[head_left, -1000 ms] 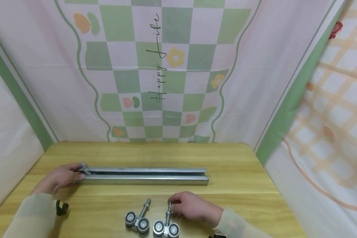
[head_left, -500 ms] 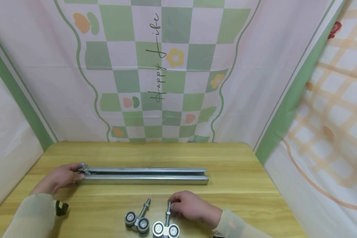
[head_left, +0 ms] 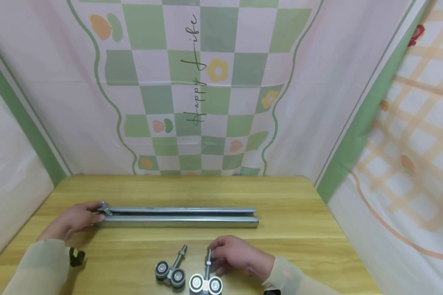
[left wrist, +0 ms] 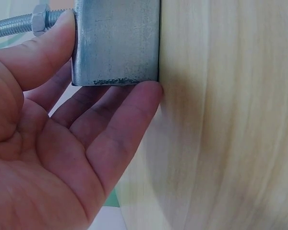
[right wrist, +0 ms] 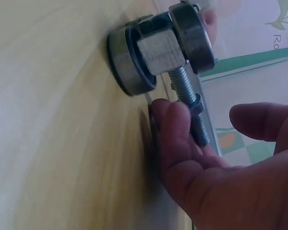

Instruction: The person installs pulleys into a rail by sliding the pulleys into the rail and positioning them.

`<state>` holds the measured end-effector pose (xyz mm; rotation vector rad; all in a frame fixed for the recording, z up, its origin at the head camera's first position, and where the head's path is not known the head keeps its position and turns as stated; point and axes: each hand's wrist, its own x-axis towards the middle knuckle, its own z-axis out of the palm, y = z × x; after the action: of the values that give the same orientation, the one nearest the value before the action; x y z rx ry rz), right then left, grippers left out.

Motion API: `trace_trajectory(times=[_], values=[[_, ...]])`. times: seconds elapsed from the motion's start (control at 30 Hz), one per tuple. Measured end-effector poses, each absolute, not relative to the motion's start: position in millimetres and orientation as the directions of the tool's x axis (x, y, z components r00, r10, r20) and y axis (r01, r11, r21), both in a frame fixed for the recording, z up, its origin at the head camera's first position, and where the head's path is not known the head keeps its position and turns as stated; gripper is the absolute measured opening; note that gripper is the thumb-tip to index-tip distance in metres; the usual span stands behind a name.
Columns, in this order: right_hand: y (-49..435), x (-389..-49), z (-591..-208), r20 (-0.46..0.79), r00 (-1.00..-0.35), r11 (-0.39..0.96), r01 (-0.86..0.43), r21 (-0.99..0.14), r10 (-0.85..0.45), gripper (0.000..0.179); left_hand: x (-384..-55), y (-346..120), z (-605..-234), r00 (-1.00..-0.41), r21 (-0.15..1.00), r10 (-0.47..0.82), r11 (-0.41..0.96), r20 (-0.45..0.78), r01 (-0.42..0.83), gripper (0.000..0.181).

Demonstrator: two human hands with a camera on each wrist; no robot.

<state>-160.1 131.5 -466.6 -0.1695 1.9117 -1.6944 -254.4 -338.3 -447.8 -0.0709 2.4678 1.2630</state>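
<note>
A slotted steel track (head_left: 181,220) lies across the table, a threaded bolt with a nut (head_left: 104,207) standing up at its left end. Around that end, my left hand (head_left: 75,218) holds the track. In the left wrist view, the thumb (left wrist: 53,48) presses beside the bolt and the little finger touches the lower corner. My right hand (head_left: 240,257) is at the bolt of a two-wheeled roller trolley (head_left: 206,280); its fingers (right wrist: 175,124) lie along the bolt, with the thumb (right wrist: 259,122) apart. Left of it lies a second roller trolley (head_left: 170,272), tilted.
The wooden table (head_left: 299,221) has its far edge against a green-and-white checked curtain (head_left: 188,82). More printed curtains hang at both sides. A black strap mount (head_left: 76,257) sits at the left cuff.
The right hand's lower fingers have spread slightly away from the trolley's bolt. The left hand, track and trolleys stay practically in place.
</note>
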Motion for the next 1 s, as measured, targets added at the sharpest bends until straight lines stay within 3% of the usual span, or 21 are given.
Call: trace_trajectory(times=[0.37,1.0], values=[[128.4,-157.4,-470.6,-0.393,-0.815,0.070,0.403,-0.912,-0.426,0.027,-253.3,-337.7,-446.5,-0.933,0.779,0.119,0.592,-0.339,-0.207,0.074],[120.5,-151.6,-471.5,-0.399,-0.856,0.101,0.389,-0.916,-0.327,0.019,-251.3,-335.8,-445.4,-0.933,0.785,0.116,0.582,-0.340,-0.213,0.072]])
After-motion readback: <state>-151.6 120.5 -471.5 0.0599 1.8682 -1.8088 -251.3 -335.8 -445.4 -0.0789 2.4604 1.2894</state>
